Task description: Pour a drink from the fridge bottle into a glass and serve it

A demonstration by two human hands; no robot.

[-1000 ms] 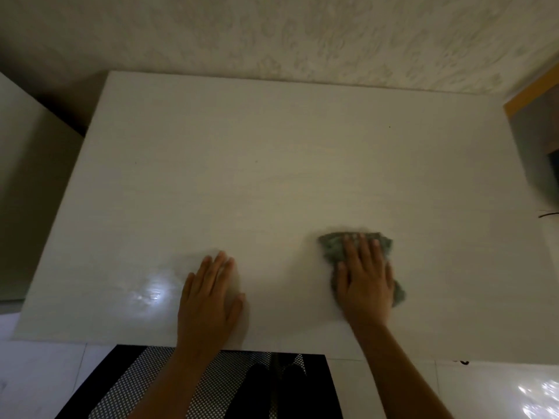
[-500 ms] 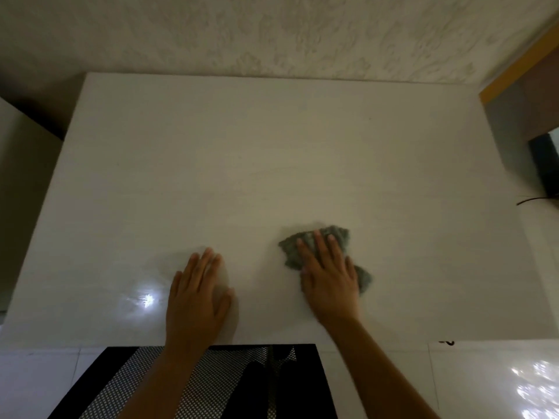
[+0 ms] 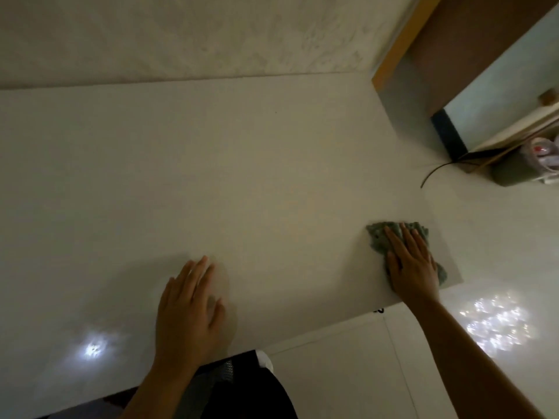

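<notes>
Bottle and glass were nowhere in sight, so pouring hadn't started. Right hand [image 3: 413,264] lay flat, fingers together, pressing a grey rag [image 3: 378,240] near the table [image 3: 242,176] corner, probably wiping; left hand [image 3: 189,309] rested open-palmed, likely for support.

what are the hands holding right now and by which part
Nothing is gripped. The right hand lies flat on top of a grey cloth, pressing its middle against the white table. The left hand rests palm-down on the bare table.
</notes>
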